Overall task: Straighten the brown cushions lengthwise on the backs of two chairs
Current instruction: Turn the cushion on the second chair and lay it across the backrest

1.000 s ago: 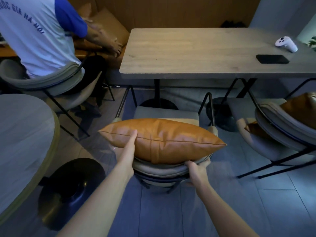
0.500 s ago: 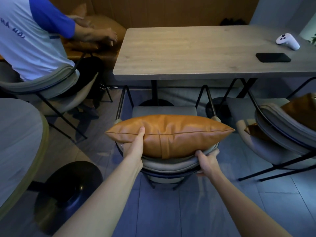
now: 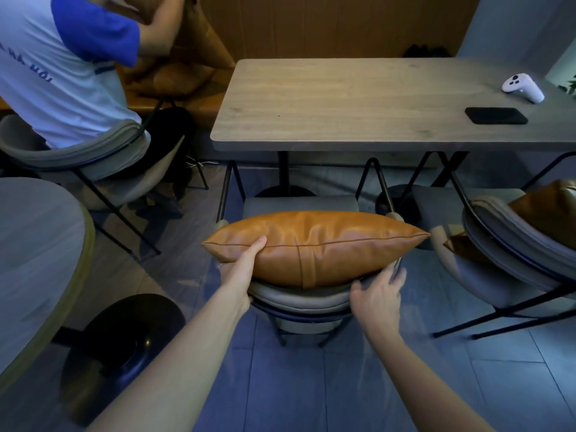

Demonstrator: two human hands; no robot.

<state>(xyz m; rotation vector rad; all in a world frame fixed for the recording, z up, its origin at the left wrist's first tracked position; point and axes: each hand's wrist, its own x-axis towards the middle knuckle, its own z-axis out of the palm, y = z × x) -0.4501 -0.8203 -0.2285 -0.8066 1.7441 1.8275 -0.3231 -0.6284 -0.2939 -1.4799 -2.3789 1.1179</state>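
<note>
Wooden table [image 3: 358, 101] behind; left hand [image 3: 241, 269] grips brown cushion [image 3: 318, 244], fingers hidden; right hand [image 3: 378, 296] spread, blurred.

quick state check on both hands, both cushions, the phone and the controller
left hand: gripping the cushion's left end
right hand: open, at the chair back
brown cushion: lying lengthwise on the chair back
second cushion: tilted on the right chair
phone: flat on the table
controller: resting on the table
</note>
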